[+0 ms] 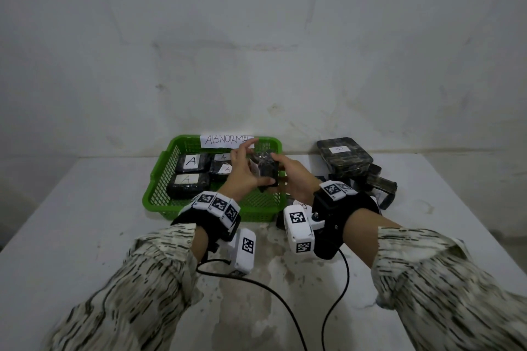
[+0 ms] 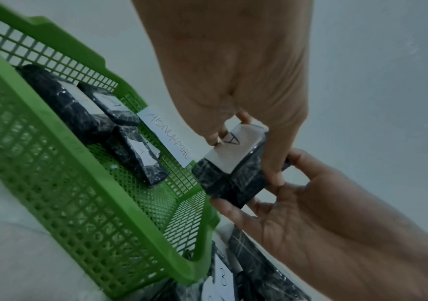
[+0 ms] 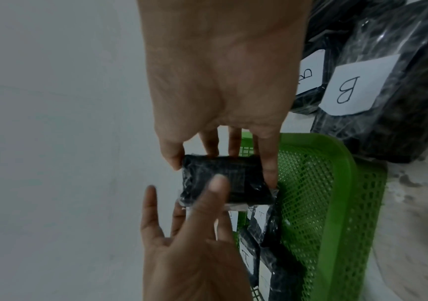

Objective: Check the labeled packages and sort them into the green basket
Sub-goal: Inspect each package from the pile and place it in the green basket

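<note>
A small black wrapped package [image 1: 266, 169] with a white label marked A [image 2: 229, 142] is held in the air over the right part of the green basket [image 1: 159, 177]. My left hand [image 1: 242, 171] pinches it from the left, thumb on its dark side [image 3: 215, 183]. My right hand [image 1: 293, 177] grips it from the right, thumb and fingers round its ends [image 3: 223, 179]. Three black packages marked A [image 1: 191, 162] lie in the basket's left half. A paper sign reading ABNORMAL [image 1: 226, 140] hangs on the basket's far rim.
A pile of black wrapped packages marked B [image 1: 343, 157] lies on the table right of the basket, close to my right wrist; their labels [image 3: 348, 89] show in the right wrist view. A grey wall stands just behind. Two cables [image 1: 285, 302] trail across the near table.
</note>
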Available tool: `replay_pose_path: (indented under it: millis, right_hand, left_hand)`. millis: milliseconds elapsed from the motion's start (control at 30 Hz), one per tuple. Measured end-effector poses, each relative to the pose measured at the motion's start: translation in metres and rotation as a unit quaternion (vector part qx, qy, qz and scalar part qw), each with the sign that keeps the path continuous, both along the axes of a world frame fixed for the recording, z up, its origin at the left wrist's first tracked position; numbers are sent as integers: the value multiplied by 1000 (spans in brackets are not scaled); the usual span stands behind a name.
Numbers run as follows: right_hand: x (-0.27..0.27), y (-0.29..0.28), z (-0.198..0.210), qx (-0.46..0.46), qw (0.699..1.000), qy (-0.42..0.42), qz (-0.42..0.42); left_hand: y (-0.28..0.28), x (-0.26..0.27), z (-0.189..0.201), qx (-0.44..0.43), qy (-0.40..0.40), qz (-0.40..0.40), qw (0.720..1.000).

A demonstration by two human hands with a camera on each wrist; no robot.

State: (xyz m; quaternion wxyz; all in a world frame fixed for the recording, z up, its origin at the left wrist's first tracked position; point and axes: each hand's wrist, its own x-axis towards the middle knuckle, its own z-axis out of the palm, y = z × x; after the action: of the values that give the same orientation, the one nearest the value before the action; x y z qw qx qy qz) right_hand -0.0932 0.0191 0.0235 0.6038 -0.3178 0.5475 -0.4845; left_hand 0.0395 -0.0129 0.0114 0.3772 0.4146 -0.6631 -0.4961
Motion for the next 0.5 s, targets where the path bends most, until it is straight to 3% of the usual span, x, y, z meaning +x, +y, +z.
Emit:
replay_pose_path:
  millis: [100, 200, 500]
  right_hand:
    - [1, -2, -4, -27, 999, -18, -39]
    - [1, -3, -7, -48, 997, -33, -59]
    - [4, -7, -9, -70, 994, 60, -63]
  left_hand:
    - [-3, -1, 0, 39, 56, 11, 998]
    - [-4, -1, -1, 44, 42, -16, 998]
    - [-3, 3, -7, 56, 63, 2, 996]
